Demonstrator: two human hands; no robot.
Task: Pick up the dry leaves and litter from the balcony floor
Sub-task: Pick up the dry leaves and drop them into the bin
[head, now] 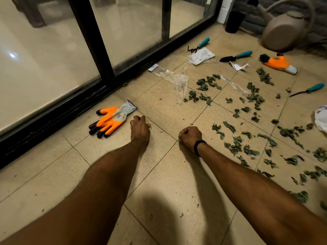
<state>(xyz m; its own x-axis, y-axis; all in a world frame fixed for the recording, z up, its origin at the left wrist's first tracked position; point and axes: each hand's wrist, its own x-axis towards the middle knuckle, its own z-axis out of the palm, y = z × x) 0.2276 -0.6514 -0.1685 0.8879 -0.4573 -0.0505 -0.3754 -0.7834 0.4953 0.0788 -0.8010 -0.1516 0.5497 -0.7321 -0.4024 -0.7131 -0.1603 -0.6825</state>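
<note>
Tiled floor (159, 177), left hand (140, 129) loosely open, touching it beside orange glove (110, 121), right hand (190, 136) fisted

Glove (111, 119) left beside sliding door (99, 50), leaves (247, 121) scattered right, watering can (283, 30) far behind

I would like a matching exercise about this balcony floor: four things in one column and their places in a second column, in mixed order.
Things:
1. nearer orange glove
2. watering can
3. trowel
4. dry leaves

Places:
A. scattered over the tiles on the right
B. at the top right corner of the view
C. beside the left hand, near the sliding door
D. between the white packet and the farther orange glove

Pairs: 1-C, 2-B, 3-D, 4-A.
</note>
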